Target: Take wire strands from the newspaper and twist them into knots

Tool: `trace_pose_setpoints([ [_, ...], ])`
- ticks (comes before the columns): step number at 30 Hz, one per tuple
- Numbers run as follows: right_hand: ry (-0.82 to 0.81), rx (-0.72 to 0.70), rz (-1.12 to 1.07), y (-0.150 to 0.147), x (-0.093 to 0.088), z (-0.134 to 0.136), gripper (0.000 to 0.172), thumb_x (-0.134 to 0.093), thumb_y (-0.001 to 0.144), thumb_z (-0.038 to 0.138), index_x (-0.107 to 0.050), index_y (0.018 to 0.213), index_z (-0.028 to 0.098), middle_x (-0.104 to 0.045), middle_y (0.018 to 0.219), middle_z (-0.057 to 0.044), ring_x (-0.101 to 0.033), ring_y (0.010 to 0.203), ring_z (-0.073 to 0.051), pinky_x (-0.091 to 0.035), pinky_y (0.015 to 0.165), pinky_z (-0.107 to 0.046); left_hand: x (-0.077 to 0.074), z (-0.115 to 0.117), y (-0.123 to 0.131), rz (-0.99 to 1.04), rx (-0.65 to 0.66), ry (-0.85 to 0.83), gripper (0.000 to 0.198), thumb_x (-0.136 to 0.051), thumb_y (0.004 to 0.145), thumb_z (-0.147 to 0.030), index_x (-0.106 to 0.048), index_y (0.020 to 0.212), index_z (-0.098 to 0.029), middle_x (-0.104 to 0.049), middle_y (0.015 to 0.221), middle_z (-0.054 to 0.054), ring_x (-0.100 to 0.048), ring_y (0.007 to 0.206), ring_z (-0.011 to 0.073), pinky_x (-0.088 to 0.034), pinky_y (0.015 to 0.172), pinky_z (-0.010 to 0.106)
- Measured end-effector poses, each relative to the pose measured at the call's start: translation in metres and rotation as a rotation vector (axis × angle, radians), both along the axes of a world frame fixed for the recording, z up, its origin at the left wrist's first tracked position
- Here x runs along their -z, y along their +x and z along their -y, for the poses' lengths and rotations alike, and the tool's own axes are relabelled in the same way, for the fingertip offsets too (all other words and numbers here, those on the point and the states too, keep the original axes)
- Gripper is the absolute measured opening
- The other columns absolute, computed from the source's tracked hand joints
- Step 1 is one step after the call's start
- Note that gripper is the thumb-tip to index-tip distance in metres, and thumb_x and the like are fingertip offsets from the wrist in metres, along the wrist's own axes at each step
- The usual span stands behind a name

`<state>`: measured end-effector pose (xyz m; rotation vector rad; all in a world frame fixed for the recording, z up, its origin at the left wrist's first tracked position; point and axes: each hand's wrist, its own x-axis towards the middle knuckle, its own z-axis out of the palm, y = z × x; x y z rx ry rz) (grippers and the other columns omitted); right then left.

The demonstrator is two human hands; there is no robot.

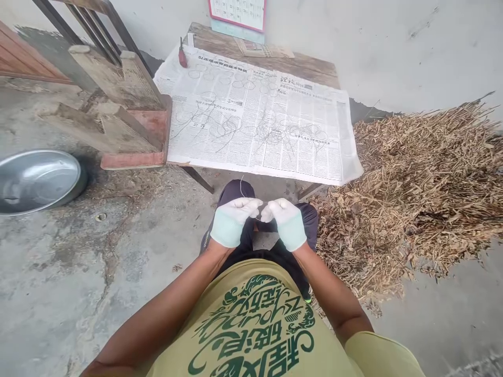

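My left hand [239, 210] and my right hand [282, 212], both in white gloves with pale green cuffs, are close together above my lap. Each is pinched closed on a thin wire [242, 183], whose free end curls up past the left fingers. Between the fingertips the wire is hard to make out. In front of my hands, newspaper sheets [251, 162] cover most of a wooden table [314, 65]. Several thin wire rings lie at the back of the paper, and tangled wire coils [275, 131] lie nearer. A red-handled tool [183, 56] stands at the back left.
An upturned wooden stool [135, 86] sits against the table's left side. A metal basin [43, 178] is on the floor at far left. Dry stalks [416, 193] are heaped at right. A calendar [238, 11] leans at the wall.
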<state>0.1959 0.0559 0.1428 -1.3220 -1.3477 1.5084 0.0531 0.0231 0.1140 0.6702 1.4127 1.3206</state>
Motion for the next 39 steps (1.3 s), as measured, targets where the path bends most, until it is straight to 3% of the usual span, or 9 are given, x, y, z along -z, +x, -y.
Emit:
trace_pose_setpoints([
  [6, -0.010, 0.016, -0.028, -0.004, 0.002, 0.004, 0.032, -0.057, 0.094, 0.038, -0.064, 0.069, 0.020, -0.071, 0.067, -0.004, -0.066, 0.061, -0.015, -0.054, 0.067, -0.028, 0.000, -0.006, -0.002, 0.131, -0.067, -0.012, 0.045, -0.083, 0.072, -0.054, -0.079, 0.093, -0.014, -0.072, 0.077, 0.005, -0.060, 0.070, 0.0152, -0.050, 0.071, 0.029],
  [10, -0.027, -0.005, 0.036, -0.002, 0.004, 0.002, 0.029, -0.056, 0.091, 0.033, -0.062, 0.066, 0.020, -0.069, 0.063, -0.002, -0.065, 0.059, -0.014, -0.053, 0.065, -0.027, -0.001, -0.009, -0.010, 0.059, -0.089, -0.030, 0.046, -0.082, 0.071, -0.055, -0.079, 0.090, -0.014, -0.074, 0.077, 0.006, -0.062, 0.070, 0.0155, -0.049, 0.071, 0.029],
  [17, -0.041, -0.017, 0.145, 0.001, 0.005, -0.011, 0.026, -0.056, 0.089, 0.029, -0.060, 0.066, 0.020, -0.067, 0.060, -0.001, -0.062, 0.055, -0.012, -0.051, 0.062, -0.025, 0.008, -0.013, -0.015, -0.228, 0.001, -0.157, 0.029, -0.073, 0.069, -0.045, -0.074, 0.068, -0.017, -0.065, 0.058, 0.001, -0.054, 0.057, 0.0124, -0.042, 0.058, 0.025],
  [22, -0.050, -0.138, 0.170, 0.010, 0.007, -0.021, 0.030, -0.056, 0.092, 0.034, -0.058, 0.066, 0.020, -0.061, 0.052, 0.002, -0.054, 0.048, -0.011, -0.044, 0.057, -0.025, 0.014, -0.012, -0.016, -0.250, 0.120, -0.243, 0.026, -0.072, 0.067, -0.043, -0.070, 0.063, -0.018, -0.064, 0.055, 0.001, -0.051, 0.050, 0.0109, -0.038, 0.051, 0.024],
  [26, -0.055, -0.207, 0.117, 0.019, 0.017, -0.027, 0.032, -0.057, 0.093, 0.042, -0.059, 0.070, 0.021, -0.054, 0.045, 0.005, -0.047, 0.044, -0.011, -0.039, 0.054, -0.025, 0.016, -0.012, -0.018, -0.238, 0.128, -0.252, 0.025, -0.069, 0.071, -0.041, -0.074, 0.071, -0.017, -0.068, 0.060, 0.003, -0.057, 0.053, 0.0125, -0.044, 0.053, 0.025],
  [31, -0.122, -0.216, 0.006, 0.022, 0.030, -0.031, 0.035, -0.061, 0.091, 0.048, -0.057, 0.069, 0.021, -0.054, 0.046, 0.004, -0.047, 0.043, -0.011, -0.035, 0.051, -0.025, 0.020, -0.011, -0.014, -0.276, 0.111, -0.269, 0.026, -0.068, 0.077, -0.034, -0.077, 0.093, -0.016, -0.075, 0.070, 0.004, -0.067, 0.059, 0.0146, -0.053, 0.061, 0.025],
  [39, -0.248, -0.223, -0.164, 0.020, 0.039, -0.032, 0.040, -0.072, 0.083, 0.054, -0.056, 0.070, 0.020, -0.053, 0.049, 0.005, -0.047, 0.041, -0.011, -0.035, 0.046, -0.025, 0.025, -0.013, 0.000, -0.144, 0.058, -0.264, 0.050, -0.072, 0.080, -0.034, -0.069, 0.123, -0.010, -0.072, 0.063, 0.003, -0.064, 0.048, 0.0144, -0.052, 0.050, 0.025],
])
